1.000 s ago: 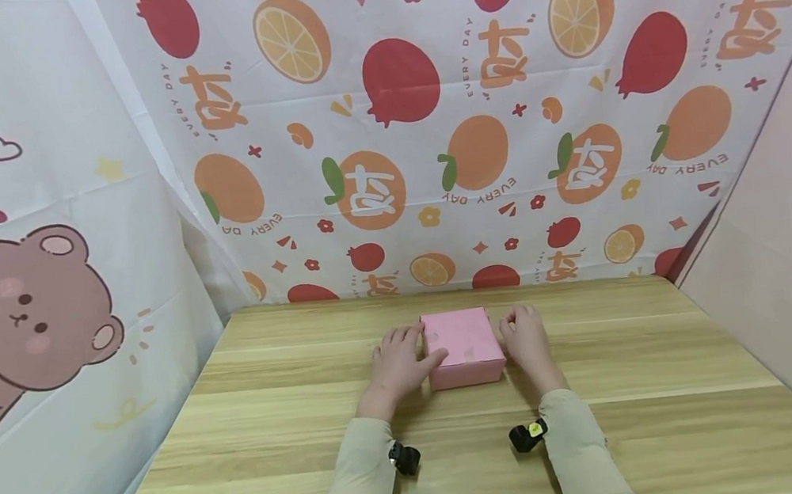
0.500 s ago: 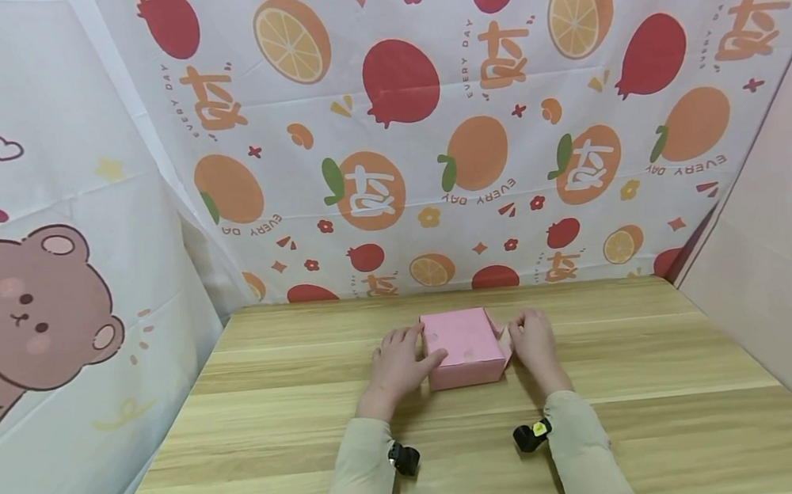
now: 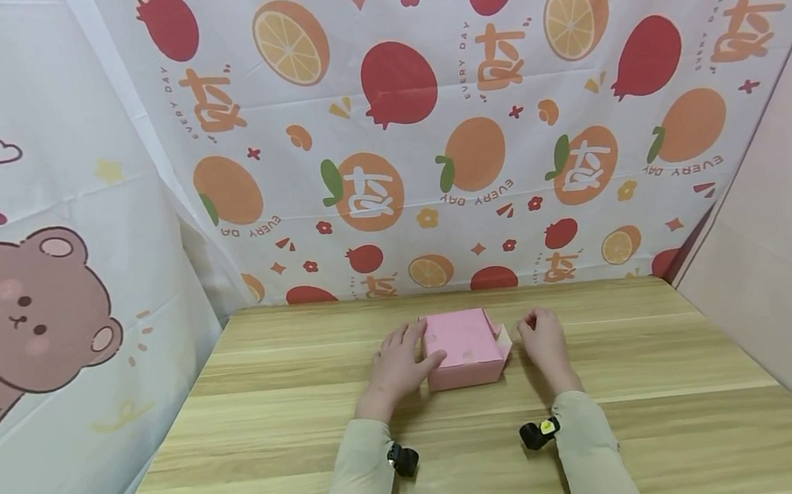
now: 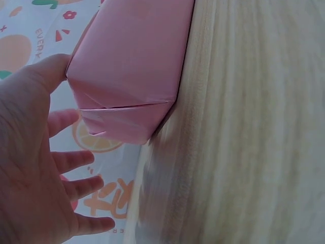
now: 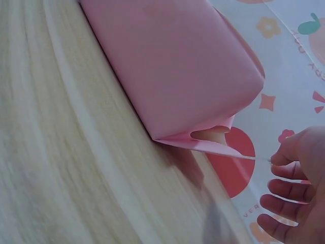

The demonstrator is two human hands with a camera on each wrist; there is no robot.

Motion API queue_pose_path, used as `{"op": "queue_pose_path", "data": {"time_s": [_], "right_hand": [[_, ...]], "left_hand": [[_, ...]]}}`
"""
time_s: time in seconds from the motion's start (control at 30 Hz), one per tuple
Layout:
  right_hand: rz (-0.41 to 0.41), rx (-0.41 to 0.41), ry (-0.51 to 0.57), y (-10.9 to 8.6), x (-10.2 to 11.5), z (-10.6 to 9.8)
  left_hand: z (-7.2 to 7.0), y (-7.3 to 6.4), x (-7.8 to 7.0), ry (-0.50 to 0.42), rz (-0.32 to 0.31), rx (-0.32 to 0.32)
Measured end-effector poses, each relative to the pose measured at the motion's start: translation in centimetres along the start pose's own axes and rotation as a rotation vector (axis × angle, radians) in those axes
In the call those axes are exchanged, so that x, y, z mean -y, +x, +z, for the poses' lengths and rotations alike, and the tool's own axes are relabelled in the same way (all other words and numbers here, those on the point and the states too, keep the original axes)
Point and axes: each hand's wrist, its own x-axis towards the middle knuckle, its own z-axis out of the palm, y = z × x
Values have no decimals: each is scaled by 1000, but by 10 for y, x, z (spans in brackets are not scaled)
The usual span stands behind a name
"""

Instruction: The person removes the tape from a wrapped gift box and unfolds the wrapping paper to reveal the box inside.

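Note:
A box wrapped in pink paper [image 3: 458, 339] sits on the table. My left hand [image 3: 396, 365] lies at its left side, fingers spread. In the left wrist view the thumb touches the top edge of the pink box [image 4: 132, 51] while the other fingers stay apart from it. On the right end a paper flap [image 5: 203, 146] stands folded outward. From its tip a thin clear strip, apparently tape [image 5: 256, 158], runs to my right hand [image 5: 299, 183], whose thumb and forefinger pinch its end. In the head view that right hand [image 3: 545, 346] is just right of the box.
The wooden table [image 3: 281, 465] extends in front of and to both sides of the box. A fruit-print cloth [image 3: 402, 159] hangs behind it, and a bear-print cloth [image 3: 30, 314] hangs at the left.
My right hand has moved rightward, away from the box. The flap at the right end has come away and now sticks outward. The left hand has barely moved.

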Motion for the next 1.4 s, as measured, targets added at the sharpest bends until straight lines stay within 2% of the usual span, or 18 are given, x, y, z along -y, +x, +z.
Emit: {"op": "queue_pose_path", "data": {"time_s": [0.23, 0.4, 0.57, 0.73, 0.93, 1.03, 1.27, 1.4], "right_hand": [[-18, -22, 47, 2, 2, 0], [-28, -32, 45, 2, 3, 0], [-32, -23, 50, 2, 5, 1], [-41, -14, 54, 2, 6, 3], [-48, 10, 53, 1, 10, 5], [-53, 29, 52, 0, 13, 8], [-103, 38, 58, -3, 18, 15], [-110, 64, 68, -5, 21, 18]], "left_hand": [[1, 1, 1, -10, -12, 19], [-1, -1, -1, 21, 4, -2], [-3, -1, -3, 64, 38, -78], [-9, 1, -1, 41, 68, -174], [-12, 2, 3, 11, 168, -258], [-13, 2, 4, 31, 219, -273], [-13, 0, -2, 47, 348, -224], [-11, -1, -5, 53, 400, -192]]}}
